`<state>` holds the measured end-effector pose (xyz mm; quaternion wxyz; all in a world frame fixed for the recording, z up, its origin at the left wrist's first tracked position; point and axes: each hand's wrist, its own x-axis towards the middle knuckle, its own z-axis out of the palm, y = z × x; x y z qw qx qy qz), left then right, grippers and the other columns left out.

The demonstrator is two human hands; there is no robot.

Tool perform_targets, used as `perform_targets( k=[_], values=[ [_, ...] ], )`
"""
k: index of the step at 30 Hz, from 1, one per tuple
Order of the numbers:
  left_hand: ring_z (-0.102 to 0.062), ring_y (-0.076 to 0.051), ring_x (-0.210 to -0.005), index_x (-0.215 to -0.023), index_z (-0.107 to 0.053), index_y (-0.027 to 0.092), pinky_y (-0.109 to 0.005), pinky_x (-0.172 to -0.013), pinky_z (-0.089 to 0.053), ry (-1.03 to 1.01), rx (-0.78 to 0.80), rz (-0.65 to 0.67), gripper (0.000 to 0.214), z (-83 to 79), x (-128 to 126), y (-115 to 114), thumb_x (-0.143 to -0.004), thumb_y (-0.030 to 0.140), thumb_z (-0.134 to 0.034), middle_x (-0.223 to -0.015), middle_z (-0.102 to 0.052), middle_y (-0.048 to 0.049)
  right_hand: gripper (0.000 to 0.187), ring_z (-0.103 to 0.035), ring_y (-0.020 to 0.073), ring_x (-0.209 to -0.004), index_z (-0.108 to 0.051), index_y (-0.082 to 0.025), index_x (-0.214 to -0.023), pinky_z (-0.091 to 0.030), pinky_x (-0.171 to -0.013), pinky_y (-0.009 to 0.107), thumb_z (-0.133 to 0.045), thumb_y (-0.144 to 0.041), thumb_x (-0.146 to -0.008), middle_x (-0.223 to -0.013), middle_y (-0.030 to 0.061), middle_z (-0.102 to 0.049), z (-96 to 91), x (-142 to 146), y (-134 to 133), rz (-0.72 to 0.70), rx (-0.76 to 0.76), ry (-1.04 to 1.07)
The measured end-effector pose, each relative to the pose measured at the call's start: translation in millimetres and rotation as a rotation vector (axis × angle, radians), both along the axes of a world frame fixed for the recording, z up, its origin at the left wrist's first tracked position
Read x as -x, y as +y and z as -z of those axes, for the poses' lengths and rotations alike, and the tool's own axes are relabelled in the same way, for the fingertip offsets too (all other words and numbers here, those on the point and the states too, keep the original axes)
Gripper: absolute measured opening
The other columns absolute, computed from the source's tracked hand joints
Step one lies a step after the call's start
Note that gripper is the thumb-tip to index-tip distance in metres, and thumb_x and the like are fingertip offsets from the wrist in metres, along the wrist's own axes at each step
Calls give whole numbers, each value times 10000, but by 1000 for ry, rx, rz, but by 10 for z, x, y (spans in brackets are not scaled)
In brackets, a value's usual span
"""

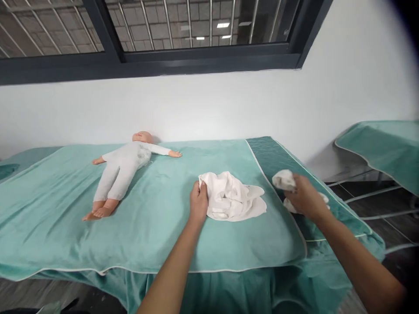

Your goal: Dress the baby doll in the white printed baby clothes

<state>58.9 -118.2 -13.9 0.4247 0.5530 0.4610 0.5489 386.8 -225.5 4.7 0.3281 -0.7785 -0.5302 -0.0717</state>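
A baby doll [122,168] in a white suit lies on its back at the left of the teal-covered bed [65,218], arms spread. A crumpled white cloth [234,198] lies in the middle of the bed. My left hand [198,203] is closed on the cloth's left edge. My right hand [303,196] is closed on a small white bundle [284,179], over the darker teal strip at the bed's right end. More white fabric shows under that hand.
A white wall [229,104] runs behind the bed, with a dark-framed window [163,56] above it. A second teal-covered bed [382,146] stands at the right, with dark floor and metal frame legs between the two.
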Motion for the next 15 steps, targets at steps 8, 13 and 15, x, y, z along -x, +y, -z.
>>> perform_targets(
  k=[8,13,15],
  values=[
    [-530,-155,-732,-892,-654,165,-252,-682,-396,-48,178,157,328,-243,11,189,-860,484,-580,-799,-630,-25,766,-400,442,-1378,-294,-98,-1522,-361,-1077,605,-527,-476,-898,-1524,241,-400,-22,175,72,-55,256,-162],
    [-572,-161,-790,-909,-699,155,-243,-707,-416,114,43,443,347,-1043,108,220,-850,486,-614,-865,-682,-22,700,-387,309,-1426,-302,-275,-1523,-413,-1102,477,-546,-524,-916,-1579,106,-371,-869,973,284,-617,102,188],
    [-600,-175,-875,-977,-703,167,-249,-767,-436,279,-174,625,349,-1456,171,125,-901,470,-548,-943,-701,-21,673,-448,257,-1377,-347,-291,-1487,-456,-1051,404,-592,-496,-895,-1521,80,-447,-1211,1267,397,-841,56,350]
  ],
)
